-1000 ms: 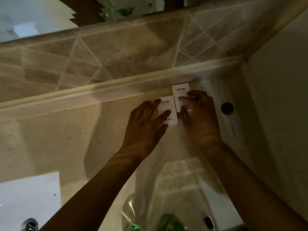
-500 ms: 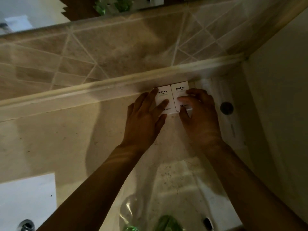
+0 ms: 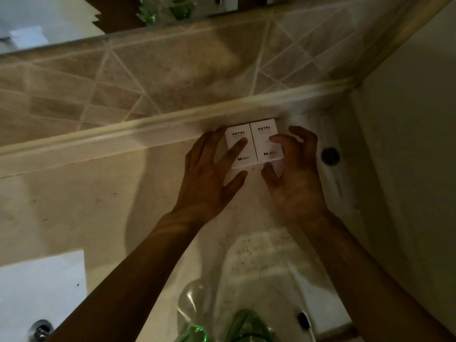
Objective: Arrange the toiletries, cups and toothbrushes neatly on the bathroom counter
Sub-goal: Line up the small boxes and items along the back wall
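Two small white boxes marked HOTEL lie side by side on the beige counter, pushed up against the back ledge. My left hand rests on the left box, index finger on its face and thumb at its near edge. My right hand cups the right box, fingers on its face and right side, thumb at its near edge. The two boxes touch along their long sides.
A tiled backsplash and a mirror rise behind the ledge. A white tube with a dark cap lies to the right near the side wall. Clear plastic-wrapped green items sit at the near edge. The white sink is at lower left.
My left hand slid the left box back and to the right until it lined up with the right box against the ledge. My right hand stayed on the right box.
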Available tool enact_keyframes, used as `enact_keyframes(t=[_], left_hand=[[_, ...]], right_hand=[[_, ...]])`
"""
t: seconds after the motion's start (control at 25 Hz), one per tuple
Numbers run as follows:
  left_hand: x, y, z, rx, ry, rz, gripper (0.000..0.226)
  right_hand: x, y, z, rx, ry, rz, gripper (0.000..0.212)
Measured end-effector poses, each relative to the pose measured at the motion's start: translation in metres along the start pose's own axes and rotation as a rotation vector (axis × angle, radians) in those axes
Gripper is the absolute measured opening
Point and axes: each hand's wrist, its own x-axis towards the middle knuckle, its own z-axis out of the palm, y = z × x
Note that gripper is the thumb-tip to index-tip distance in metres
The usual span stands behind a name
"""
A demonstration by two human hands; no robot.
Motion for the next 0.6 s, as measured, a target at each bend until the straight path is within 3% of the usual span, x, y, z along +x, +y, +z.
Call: enact_keyframes(t=[0.24,0.6], left_hand=[[-0.063,0.006,-0.041,-0.106,0.079,-0.150,0.046],[-0.221,0.012,-0.074,-0.498,0.210,-0.505,0.009]], right_hand=[[-0.054,-0.012,-0.033,0.042,-0.064,0.141,0.046],[-0.191,-0.015,-0.045,0.092,-0.124,0.069,0.028]])
